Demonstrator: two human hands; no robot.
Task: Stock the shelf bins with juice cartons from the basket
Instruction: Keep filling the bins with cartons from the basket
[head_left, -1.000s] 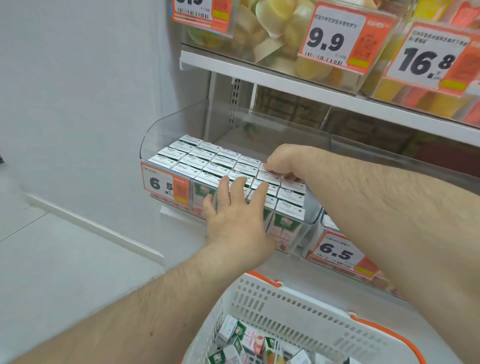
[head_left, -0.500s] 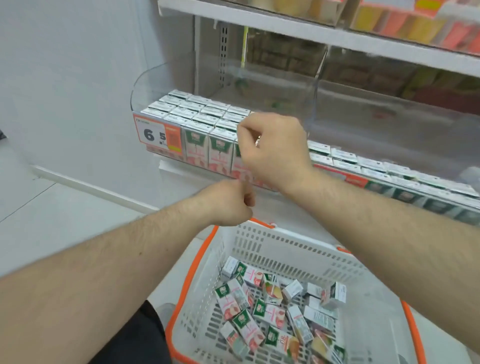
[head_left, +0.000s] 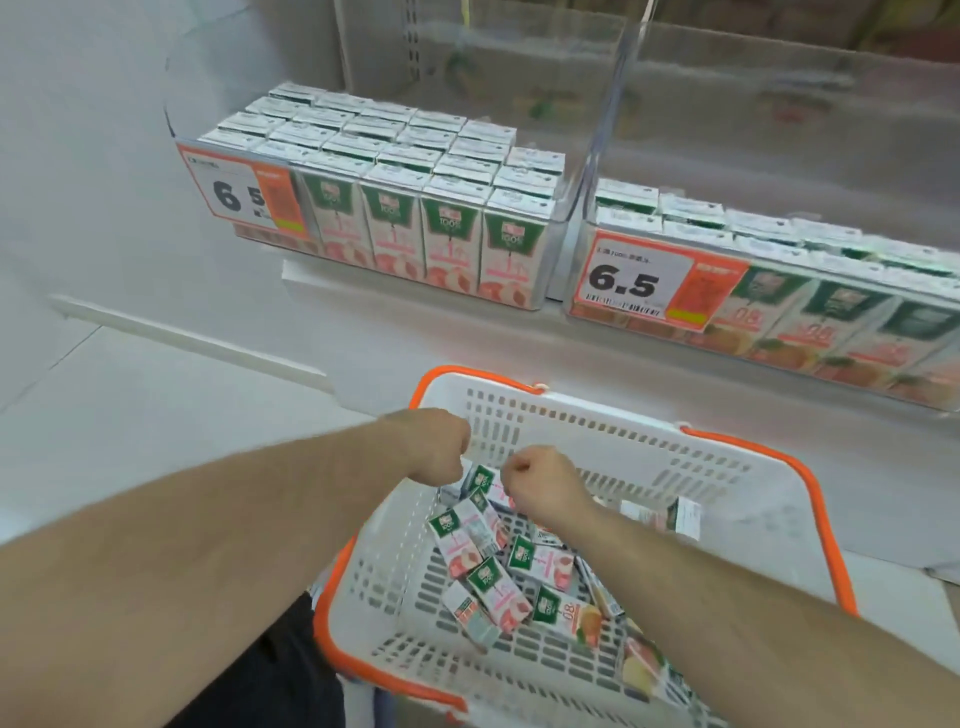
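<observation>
Both hands dropped from bin height into the white slotted plastic basket with orange rim and handles (head_left: 613, 436). Left hand (head_left: 434, 441) and right hand (head_left: 540, 486) sit close together over its far-left corner, not touching each other. Fingers on both are curled under; can't tell whether either holds anything, view is blurred there.

Loose green-and-white juice cartons with pink fruit print (head_left: 498, 582) lie flat in the basket floor, below and to the near side of the hands. Long axes are mixed: most run diagonal, green tops pointing toward the hands or far-left. One carton to the right of the right hand stands on end against the far wall.

Beyond the hands, clear plastic left shelf bin (head_left: 556, 228) is packed with upright cartons, fronts facing out, "100%" readable on the green band. Orange-and-white price tag on left bin (head_left: 244, 195) reads "6 5". To the right, clear plastic right shelf bin (head_left: 883, 104) holds darker-topped cartons with orange fruit print. Its orange-and-white price tag on right bin (head_left: 641, 283) reads "6.5". Small print is unreadable.
</observation>
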